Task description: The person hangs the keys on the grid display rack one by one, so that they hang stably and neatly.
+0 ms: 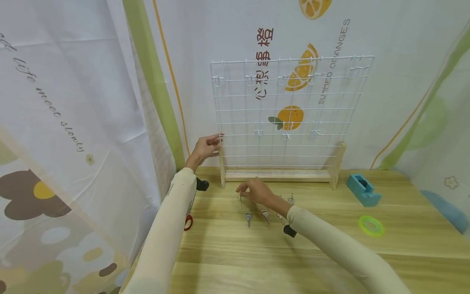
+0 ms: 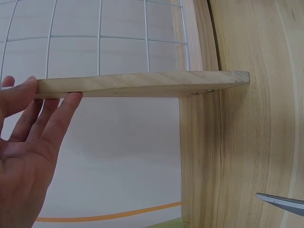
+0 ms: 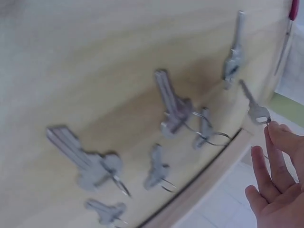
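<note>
On my bench [image 1: 330,261] to the right sit a blue tape dispenser [image 1: 362,189] and a green tape ring [image 1: 371,226]; red-handled scissors [image 1: 188,222] lie at the left edge.

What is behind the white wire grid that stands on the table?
Behind the wire grid hangs a white curtain printed with orange slices and lettering, visible through the mesh. The grid's wooden base hides the curtain's lower edge.

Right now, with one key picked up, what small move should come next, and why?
Probably lift the key pinched by the right hand toward a hook on the wire rack; the left hand holds the rack's side post, and other keys lie on the table.
</note>
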Demonstrator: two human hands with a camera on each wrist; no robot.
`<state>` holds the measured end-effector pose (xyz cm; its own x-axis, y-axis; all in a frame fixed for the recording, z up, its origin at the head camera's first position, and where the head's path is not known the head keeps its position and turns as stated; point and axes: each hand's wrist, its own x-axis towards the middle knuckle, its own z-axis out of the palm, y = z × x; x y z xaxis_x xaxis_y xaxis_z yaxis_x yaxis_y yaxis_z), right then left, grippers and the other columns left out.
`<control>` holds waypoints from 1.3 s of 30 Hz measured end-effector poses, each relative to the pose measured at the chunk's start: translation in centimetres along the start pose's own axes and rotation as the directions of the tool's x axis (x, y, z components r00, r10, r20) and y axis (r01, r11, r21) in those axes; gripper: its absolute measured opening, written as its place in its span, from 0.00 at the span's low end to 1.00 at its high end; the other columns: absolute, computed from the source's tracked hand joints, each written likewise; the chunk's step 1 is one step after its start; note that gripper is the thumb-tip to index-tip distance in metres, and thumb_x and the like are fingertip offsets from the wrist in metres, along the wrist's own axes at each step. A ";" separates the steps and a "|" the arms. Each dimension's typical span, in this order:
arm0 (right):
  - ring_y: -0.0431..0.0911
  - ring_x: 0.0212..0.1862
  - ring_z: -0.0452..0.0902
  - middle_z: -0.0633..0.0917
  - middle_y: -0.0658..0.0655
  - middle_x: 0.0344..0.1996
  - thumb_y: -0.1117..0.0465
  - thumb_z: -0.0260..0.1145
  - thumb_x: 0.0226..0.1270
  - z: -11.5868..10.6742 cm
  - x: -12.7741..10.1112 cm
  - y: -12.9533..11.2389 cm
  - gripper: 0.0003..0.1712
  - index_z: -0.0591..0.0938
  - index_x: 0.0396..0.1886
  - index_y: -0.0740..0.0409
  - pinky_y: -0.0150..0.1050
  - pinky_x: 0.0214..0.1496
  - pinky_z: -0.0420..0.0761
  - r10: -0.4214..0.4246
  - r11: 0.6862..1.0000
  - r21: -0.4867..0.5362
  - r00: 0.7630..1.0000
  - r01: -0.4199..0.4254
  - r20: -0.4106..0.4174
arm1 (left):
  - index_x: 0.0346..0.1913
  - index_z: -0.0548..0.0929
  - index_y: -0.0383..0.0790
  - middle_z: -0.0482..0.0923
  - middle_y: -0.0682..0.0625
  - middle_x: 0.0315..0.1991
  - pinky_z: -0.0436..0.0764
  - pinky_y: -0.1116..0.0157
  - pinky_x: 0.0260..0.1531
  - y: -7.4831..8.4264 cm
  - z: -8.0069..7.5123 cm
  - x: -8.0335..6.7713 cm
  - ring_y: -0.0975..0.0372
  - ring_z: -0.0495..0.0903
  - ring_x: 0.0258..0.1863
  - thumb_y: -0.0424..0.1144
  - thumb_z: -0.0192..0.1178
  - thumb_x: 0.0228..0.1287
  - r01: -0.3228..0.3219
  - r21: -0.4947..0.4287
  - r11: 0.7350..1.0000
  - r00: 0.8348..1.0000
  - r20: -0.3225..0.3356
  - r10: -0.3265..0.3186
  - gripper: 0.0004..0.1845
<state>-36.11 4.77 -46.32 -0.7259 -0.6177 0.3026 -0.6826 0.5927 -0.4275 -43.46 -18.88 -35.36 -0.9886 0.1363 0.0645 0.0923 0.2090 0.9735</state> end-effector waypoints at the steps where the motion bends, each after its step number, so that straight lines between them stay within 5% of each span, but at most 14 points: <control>1: 0.52 0.41 0.90 0.92 0.57 0.38 0.69 0.75 0.66 -0.3 0.1 -0.2 0.08 0.92 0.43 0.61 0.48 0.48 0.91 -0.015 1.000 0.003 1.000 0.015 -0.005 | 0.76 0.71 0.41 0.73 0.39 0.72 0.83 0.50 0.61 0.0 0.0 0.0 0.49 0.73 0.71 0.24 0.57 0.76 -0.001 0.001 1.000 1.000 0.002 0.001 0.29; 9: 0.46 0.39 0.90 0.93 0.53 0.37 0.65 0.77 0.65 -2.6 1.0 -1.7 0.07 0.93 0.42 0.57 0.38 0.44 0.90 -0.059 0.997 -0.058 0.996 0.055 -0.063 | 0.76 0.72 0.40 0.73 0.38 0.72 0.83 0.49 0.62 0.2 -0.1 -0.3 0.49 0.73 0.71 0.23 0.56 0.76 -0.008 -0.002 1.000 1.000 0.012 0.008 0.28; 17: 0.50 0.44 0.90 0.93 0.54 0.39 0.65 0.74 0.68 -6.4 2.1 -4.0 0.08 0.92 0.46 0.58 0.49 0.50 0.90 -0.071 0.996 0.047 0.992 0.076 -0.100 | 0.79 0.65 0.38 0.67 0.35 0.75 0.82 0.49 0.63 0.2 -0.3 -0.4 0.45 0.71 0.71 0.24 0.55 0.77 0.004 0.016 1.000 0.999 0.033 -0.004 0.30; 32: 0.49 0.44 0.89 0.93 0.53 0.39 0.66 0.75 0.68 -11.6 4.1 -6.2 0.09 0.92 0.46 0.58 0.47 0.53 0.89 -0.136 0.988 0.043 0.973 0.146 -0.188 | 0.77 0.70 0.39 0.70 0.35 0.73 0.82 0.47 0.62 -0.1 -0.4 -0.4 0.43 0.74 0.69 0.24 0.55 0.78 -0.014 -0.005 1.000 0.999 0.051 0.015 0.28; 39: 0.49 0.46 0.89 0.93 0.53 0.39 0.64 0.75 0.69 -14.0 4.9 -7.1 0.09 0.92 0.47 0.56 0.47 0.52 0.88 -0.098 0.992 0.054 0.973 0.111 -0.208 | 0.78 0.69 0.39 0.69 0.35 0.74 0.81 0.49 0.63 0.2 -0.3 -0.6 0.43 0.73 0.70 0.24 0.54 0.78 -0.020 0.002 1.000 0.997 0.071 0.019 0.28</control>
<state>-36.00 4.79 -29.84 -0.6574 -0.5517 0.5133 -0.7535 0.4916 -0.4365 -42.89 -19.23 -35.12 -0.9757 0.2083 0.0677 0.1118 0.2080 0.9717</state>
